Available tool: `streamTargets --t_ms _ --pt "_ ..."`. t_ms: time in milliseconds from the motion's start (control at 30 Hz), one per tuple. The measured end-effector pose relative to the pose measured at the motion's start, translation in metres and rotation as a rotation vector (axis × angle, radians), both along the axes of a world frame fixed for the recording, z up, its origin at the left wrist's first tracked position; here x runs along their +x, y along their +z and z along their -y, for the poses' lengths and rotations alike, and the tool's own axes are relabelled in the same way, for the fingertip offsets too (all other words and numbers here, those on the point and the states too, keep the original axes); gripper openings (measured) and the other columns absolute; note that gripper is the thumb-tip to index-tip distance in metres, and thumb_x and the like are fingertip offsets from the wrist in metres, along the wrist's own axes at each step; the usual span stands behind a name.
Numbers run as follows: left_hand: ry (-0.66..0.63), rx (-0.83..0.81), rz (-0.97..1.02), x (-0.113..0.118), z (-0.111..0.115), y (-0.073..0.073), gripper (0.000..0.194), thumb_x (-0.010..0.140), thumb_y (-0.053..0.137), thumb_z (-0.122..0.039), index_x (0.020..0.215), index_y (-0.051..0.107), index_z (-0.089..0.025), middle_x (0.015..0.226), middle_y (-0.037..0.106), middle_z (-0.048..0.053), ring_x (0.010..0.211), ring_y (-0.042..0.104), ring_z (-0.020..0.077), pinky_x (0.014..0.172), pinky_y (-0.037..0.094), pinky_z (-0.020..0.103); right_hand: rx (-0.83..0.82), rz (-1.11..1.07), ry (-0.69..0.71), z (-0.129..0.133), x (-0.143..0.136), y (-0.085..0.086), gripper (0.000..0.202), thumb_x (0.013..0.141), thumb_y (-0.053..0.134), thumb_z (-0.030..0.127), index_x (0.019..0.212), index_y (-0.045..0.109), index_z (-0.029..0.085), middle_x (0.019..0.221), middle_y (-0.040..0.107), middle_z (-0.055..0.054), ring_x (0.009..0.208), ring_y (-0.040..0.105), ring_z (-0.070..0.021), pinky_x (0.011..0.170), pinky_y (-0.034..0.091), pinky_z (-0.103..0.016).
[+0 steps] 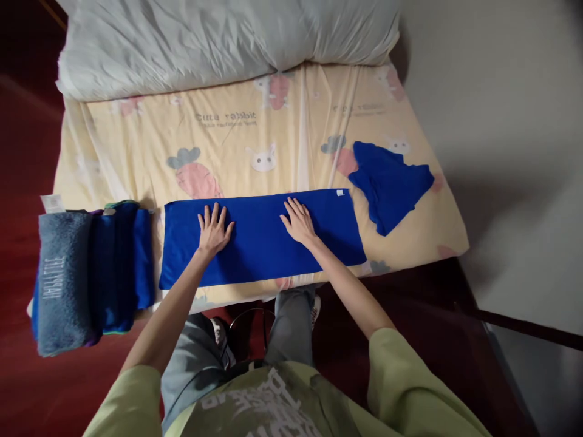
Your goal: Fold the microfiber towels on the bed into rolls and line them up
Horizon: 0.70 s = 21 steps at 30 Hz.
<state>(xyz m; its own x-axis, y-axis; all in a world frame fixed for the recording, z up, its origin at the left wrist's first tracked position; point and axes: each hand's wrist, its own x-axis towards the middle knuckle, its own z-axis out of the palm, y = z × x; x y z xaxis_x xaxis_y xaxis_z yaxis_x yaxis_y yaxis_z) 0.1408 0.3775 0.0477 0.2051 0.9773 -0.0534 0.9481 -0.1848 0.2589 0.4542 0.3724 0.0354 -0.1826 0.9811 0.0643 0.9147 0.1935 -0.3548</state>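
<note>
A blue towel [259, 243] lies flat in a long rectangle along the near edge of the bed, with a small white label at its far right corner. My left hand [214, 230] rests palm down on its left part, fingers spread. On the right part, my right hand [299, 223] also lies flat with its fingers stretched out. Neither hand grips anything. To the right of the rectangle, close to its far right corner, sits a crumpled blue cloth [389, 182].
Folded blue cloths [116, 261] and a fuzzy grey-blue folded towel [64, 279] with white lettering stand at the bed's left edge. A rolled grey quilt [218, 42] lies across the far side of the yellow rabbit-print sheet [150, 133]. A grey wall [501, 109] is on the right.
</note>
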Motion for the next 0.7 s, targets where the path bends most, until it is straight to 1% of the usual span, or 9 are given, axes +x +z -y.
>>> streamTargets --t_ms 33,100,233,300,400,500,567,633,700 --pt "0.035 0.001 0.002 -0.001 -0.003 -0.001 0.066 0.097 0.035 -0.048 0.154 0.032 -0.015 0.164 0.014 0.014 0.150 0.001 0.0395 0.117 0.004 0.066 -0.007 -0.003 -0.007 -0.001 0.000 -0.004 0.059 0.102 0.027 0.046 0.153 0.035 0.017 0.159 0.031 -0.007 0.149 0.022 -0.0236 0.123 0.016 -0.047" --pt "0.130 0.013 0.008 -0.011 -0.012 -0.001 0.068 0.097 0.035 -0.051 0.154 0.030 -0.014 0.164 0.013 0.015 0.149 0.000 0.0423 0.114 0.002 0.070 -0.002 -0.009 -0.101 -0.005 0.015 -0.010 0.061 0.103 0.025 0.046 0.153 0.034 0.013 0.159 0.031 -0.010 0.149 0.022 -0.0244 0.123 0.015 -0.048" --pt "0.285 0.062 0.018 -0.044 -0.029 -0.003 0.071 0.097 0.034 -0.054 0.154 0.029 -0.013 0.163 0.013 0.018 0.149 0.001 0.0425 0.113 0.002 0.071 0.025 0.023 -0.371 -0.011 0.080 -0.020 0.061 0.103 0.023 0.042 0.152 0.034 0.007 0.158 0.031 -0.016 0.149 0.023 -0.0266 0.121 0.015 -0.051" --pt "0.326 0.095 0.020 -0.056 -0.034 -0.007 0.071 0.096 0.035 -0.055 0.154 0.029 -0.014 0.163 0.012 0.019 0.150 0.002 0.0410 0.114 0.003 0.069 0.033 0.043 -0.432 -0.011 0.107 -0.024 0.061 0.103 0.024 0.040 0.153 0.031 0.007 0.159 0.030 -0.015 0.149 0.021 -0.0256 0.122 0.015 -0.051" --pt "0.353 0.126 0.007 -0.064 -0.040 -0.014 0.070 0.096 0.036 -0.055 0.154 0.030 -0.016 0.164 0.010 0.017 0.150 0.002 0.0397 0.116 0.005 0.067 0.046 0.056 -0.458 -0.012 0.127 -0.030 0.060 0.102 0.023 0.039 0.155 0.027 0.010 0.160 0.028 -0.013 0.150 0.017 -0.0244 0.122 0.012 -0.052" --pt "0.352 0.109 -0.003 -0.063 -0.043 -0.012 0.071 0.096 0.038 -0.054 0.155 0.027 -0.017 0.164 0.010 0.017 0.150 0.001 0.0398 0.116 0.004 0.067 0.032 0.070 -0.460 -0.016 0.128 -0.030 0.060 0.102 0.023 0.038 0.156 0.025 0.010 0.162 0.024 -0.012 0.151 0.014 -0.0243 0.122 0.010 -0.053" --pt "0.337 0.087 0.006 -0.056 -0.037 -0.007 0.071 0.096 0.037 -0.053 0.155 0.026 -0.014 0.164 0.008 0.017 0.150 -0.002 0.0404 0.116 0.003 0.068 0.004 0.070 -0.457 -0.015 0.118 -0.024 0.061 0.102 0.023 0.036 0.155 0.024 0.008 0.162 0.021 -0.013 0.152 0.011 -0.0259 0.122 0.008 -0.055" --pt "0.291 0.069 0.015 -0.043 -0.020 0.000 0.071 0.097 0.035 -0.051 0.155 0.025 -0.012 0.164 0.006 0.017 0.150 -0.004 0.0403 0.116 0.002 0.067 -0.020 0.049 -0.434 -0.006 0.096 -0.014 0.062 0.101 0.024 0.036 0.155 0.023 0.006 0.163 0.016 -0.014 0.152 0.007 -0.0291 0.121 0.006 -0.059" --pt "0.201 0.048 0.012 -0.025 0.009 0.005 0.069 0.098 0.034 -0.050 0.156 0.025 -0.014 0.165 0.005 0.015 0.150 -0.004 0.0384 0.117 0.003 0.066 -0.037 0.012 -0.350 0.015 0.062 -0.004 0.063 0.101 0.027 0.037 0.156 0.021 0.007 0.164 0.012 -0.013 0.152 0.003 -0.0310 0.120 0.004 -0.061"
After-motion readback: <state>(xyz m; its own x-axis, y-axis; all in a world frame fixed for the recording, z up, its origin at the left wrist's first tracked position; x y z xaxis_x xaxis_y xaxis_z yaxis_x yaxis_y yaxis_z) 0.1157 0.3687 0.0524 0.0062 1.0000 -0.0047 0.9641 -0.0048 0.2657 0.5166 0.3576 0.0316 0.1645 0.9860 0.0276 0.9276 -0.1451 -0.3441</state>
